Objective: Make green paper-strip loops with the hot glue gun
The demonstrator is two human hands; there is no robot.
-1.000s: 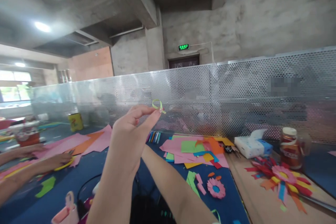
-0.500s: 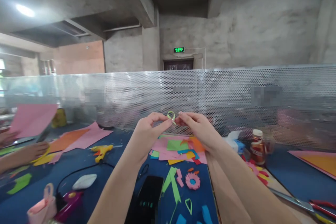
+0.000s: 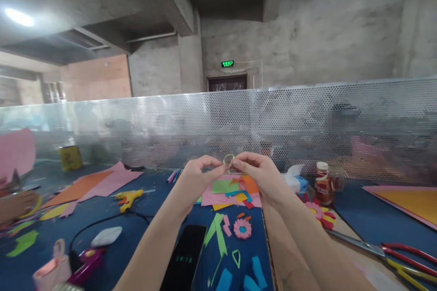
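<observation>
A thin light-green paper strip bent into a small loop (image 3: pixel 229 156) is held up in front of the perforated screen. My left hand (image 3: pixel 200 177) pinches its left side between thumb and fingers. From the other side my right hand (image 3: pixel 261 173) closes its fingertips on the loop's right end. Below lie a pink paper flower with a blue centre (image 3: pixel 242 228), green paper strips (image 3: pixel 218 234), a small green strip loop (image 3: pixel 236 258) and blue paper pieces (image 3: pixel 258 272). Stacked coloured sheets (image 3: pixel 223 186) sit just beyond my hands.
A black phone (image 3: pixel 184 259), a yellow glue gun (image 3: pixel 128 199) and a pink paper basket (image 3: pixel 52 270) are on the left. To the right are large scissors (image 3: pixel 372 248) and a bottle (image 3: pixel 323 186). A co-worker's hand (image 3: pixel 17 207) works at far left near pink paper (image 3: pixel 17 152).
My right fingertips have come in against the loop, where they were slightly apart before. The loop has opened into a rounder shape. The view has shifted a little to the right.
</observation>
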